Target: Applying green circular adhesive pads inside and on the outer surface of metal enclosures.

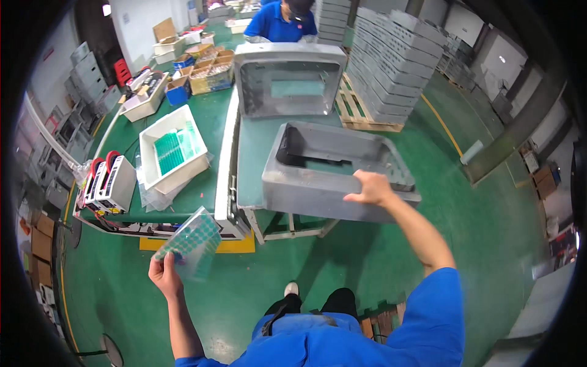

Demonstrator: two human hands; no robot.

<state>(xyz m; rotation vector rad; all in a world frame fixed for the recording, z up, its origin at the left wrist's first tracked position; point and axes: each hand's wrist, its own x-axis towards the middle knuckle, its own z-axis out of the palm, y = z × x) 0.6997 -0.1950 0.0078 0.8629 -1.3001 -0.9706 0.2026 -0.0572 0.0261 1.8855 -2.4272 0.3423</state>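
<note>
Here, the green-dotted sheet (200, 240) extends up and rightward from the left grip (166, 276).

Bright, diffuse light fills the hall, laying soft shadows on the smooth green floor (379, 275) below the grey, open rectangular frame (306, 191). The clear plastic sheet with green discs (199, 235) looks slightly blurred. Toward the dark, curved rim, straight edges bend and detail softens.

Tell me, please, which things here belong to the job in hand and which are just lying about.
Job in hand:
green-dotted sheet, in the left hand
grey box, touched by the right hand
probably the white bin of green sheets

Likely just lying about:
cardboard boxes
white devices
</note>
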